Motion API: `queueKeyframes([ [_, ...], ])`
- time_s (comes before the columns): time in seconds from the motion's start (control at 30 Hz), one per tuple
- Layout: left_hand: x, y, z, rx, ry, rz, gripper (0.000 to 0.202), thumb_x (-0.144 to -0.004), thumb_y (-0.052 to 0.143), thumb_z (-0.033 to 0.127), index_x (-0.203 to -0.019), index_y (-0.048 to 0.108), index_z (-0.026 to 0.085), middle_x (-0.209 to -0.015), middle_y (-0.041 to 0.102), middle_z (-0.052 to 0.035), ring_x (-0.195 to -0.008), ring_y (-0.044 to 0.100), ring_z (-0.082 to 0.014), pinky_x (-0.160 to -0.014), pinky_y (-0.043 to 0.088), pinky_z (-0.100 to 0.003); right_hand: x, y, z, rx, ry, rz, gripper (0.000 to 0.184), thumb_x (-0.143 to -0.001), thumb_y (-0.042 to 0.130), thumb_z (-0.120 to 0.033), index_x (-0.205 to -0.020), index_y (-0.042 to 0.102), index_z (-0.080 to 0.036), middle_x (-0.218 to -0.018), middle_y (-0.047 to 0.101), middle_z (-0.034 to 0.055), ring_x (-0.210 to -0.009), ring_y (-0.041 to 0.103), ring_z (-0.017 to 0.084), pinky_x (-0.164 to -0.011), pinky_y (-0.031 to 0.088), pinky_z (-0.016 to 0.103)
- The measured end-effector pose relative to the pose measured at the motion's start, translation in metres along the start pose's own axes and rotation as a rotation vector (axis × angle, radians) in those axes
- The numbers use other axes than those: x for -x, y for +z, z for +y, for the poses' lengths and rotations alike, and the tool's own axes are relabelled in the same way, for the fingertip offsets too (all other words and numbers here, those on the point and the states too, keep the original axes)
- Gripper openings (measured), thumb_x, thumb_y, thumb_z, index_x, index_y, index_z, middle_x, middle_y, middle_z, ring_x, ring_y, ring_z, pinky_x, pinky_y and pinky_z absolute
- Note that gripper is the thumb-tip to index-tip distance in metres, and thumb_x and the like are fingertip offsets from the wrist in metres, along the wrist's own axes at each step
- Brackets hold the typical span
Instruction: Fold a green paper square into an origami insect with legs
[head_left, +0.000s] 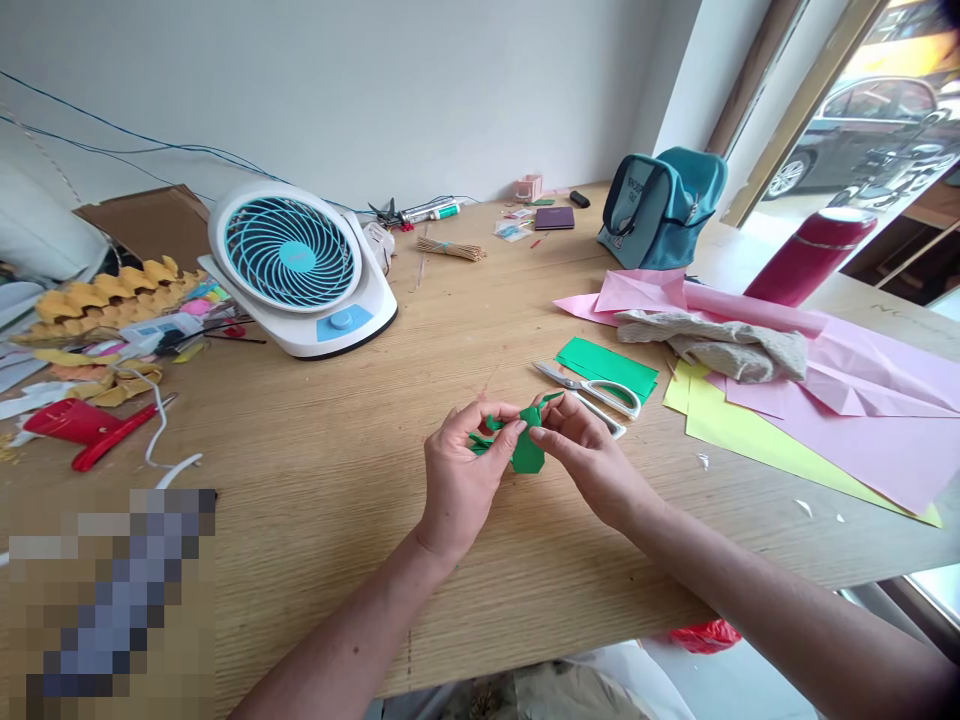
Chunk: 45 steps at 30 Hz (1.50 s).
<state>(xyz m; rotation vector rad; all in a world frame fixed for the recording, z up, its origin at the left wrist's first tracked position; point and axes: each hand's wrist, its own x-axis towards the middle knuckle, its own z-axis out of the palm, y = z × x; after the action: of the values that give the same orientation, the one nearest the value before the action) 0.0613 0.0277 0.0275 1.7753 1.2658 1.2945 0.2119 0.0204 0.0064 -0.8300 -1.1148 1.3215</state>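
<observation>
A small folded piece of green paper (527,447) is held between both hands just above the wooden table (315,450). My left hand (459,478) pinches its left side with thumb and fingers closed. My right hand (589,455) pinches its right side near a thin green point that sticks up. Just beyond the hands lie white-handled scissors (596,390) and a flat green paper sheet (607,366).
A white and blue desk fan (300,268) stands at the left. Pink paper (847,390) and yellow paper (742,430) lie at the right under a beige cloth (720,345). Behind are a teal bag (661,208), a red bottle (814,255), sticks (450,249). Red tool (82,428) far left.
</observation>
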Motion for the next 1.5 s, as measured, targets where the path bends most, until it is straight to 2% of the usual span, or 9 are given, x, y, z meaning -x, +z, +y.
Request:
queueKeyframes([
  [0.17, 0.002, 0.0, 0.001, -0.023, 0.048, 0.037, 0.008, -0.085, 0.07, 0.025, -0.093, 0.072, 0.023, -0.087, 0.073, -0.0002, -0.078, 0.062, -0.0139, -0.078, 0.05, -0.027, 0.001, -0.001, -0.001, -0.001, 0.005, -0.008, 0.023, -0.085, 0.071, -0.043, -0.089, 0.059, -0.023, -0.085, 0.061, -0.0007, -0.077, 0.058, 0.014, -0.069, 0.05, 0.028],
  [0.3, 0.001, -0.002, 0.001, -0.045, 0.086, 0.033, 0.009, -0.085, 0.07, 0.025, -0.092, 0.075, 0.024, -0.087, 0.074, -0.0006, -0.078, 0.063, -0.0146, -0.076, 0.051, -0.029, 0.001, -0.001, -0.003, -0.053, -0.012, -0.022, 0.022, -0.084, 0.075, -0.039, -0.087, 0.06, -0.023, -0.083, 0.062, -0.0012, -0.076, 0.058, 0.013, -0.07, 0.05, 0.027],
  [0.6, -0.001, 0.0, 0.0, 0.159, 0.06, -0.033, 0.01, -0.085, 0.07, 0.021, -0.092, 0.077, 0.022, -0.092, 0.073, -0.002, -0.09, 0.067, -0.0155, -0.076, 0.053, -0.026, 0.0, -0.001, 0.001, -0.142, 0.007, -0.031, 0.023, -0.081, 0.078, -0.035, -0.091, 0.06, -0.024, -0.081, 0.062, -0.0017, -0.07, 0.056, 0.012, -0.064, 0.049, 0.026],
  [0.8, 0.001, 0.002, -0.003, 0.158, 0.13, 0.002, 0.006, -0.086, 0.07, 0.019, -0.089, 0.075, 0.021, -0.09, 0.07, -0.0028, -0.09, 0.065, -0.0148, -0.074, 0.051, -0.024, -0.001, 0.0, 0.002, -0.16, -0.003, -0.016, 0.02, -0.081, 0.078, -0.033, -0.09, 0.063, -0.023, -0.082, 0.061, -0.0015, -0.075, 0.057, 0.012, -0.066, 0.05, 0.025],
  [1.2, -0.001, 0.004, -0.011, 0.216, 0.177, -0.032, 0.004, -0.089, 0.068, 0.021, -0.089, 0.073, 0.022, -0.094, 0.068, -0.0034, -0.094, 0.064, -0.0148, -0.083, 0.052, -0.026, -0.001, 0.002, 0.006, -0.18, -0.004, 0.022, 0.022, -0.078, 0.081, -0.034, -0.086, 0.064, -0.023, -0.084, 0.06, -0.0018, -0.078, 0.055, 0.011, -0.069, 0.051, 0.023],
  [1.5, 0.001, 0.003, -0.011, 0.173, 0.28, 0.027, 0.009, -0.088, 0.068, 0.017, -0.091, 0.073, 0.024, -0.1, 0.066, -0.0037, -0.1, 0.063, -0.0146, -0.087, 0.051, -0.026, -0.001, 0.004, 0.005, -0.108, -0.054, 0.033, 0.026, -0.076, 0.082, -0.035, -0.086, 0.06, -0.024, -0.083, 0.061, -0.0018, -0.074, 0.057, 0.012, -0.064, 0.051, 0.025],
])
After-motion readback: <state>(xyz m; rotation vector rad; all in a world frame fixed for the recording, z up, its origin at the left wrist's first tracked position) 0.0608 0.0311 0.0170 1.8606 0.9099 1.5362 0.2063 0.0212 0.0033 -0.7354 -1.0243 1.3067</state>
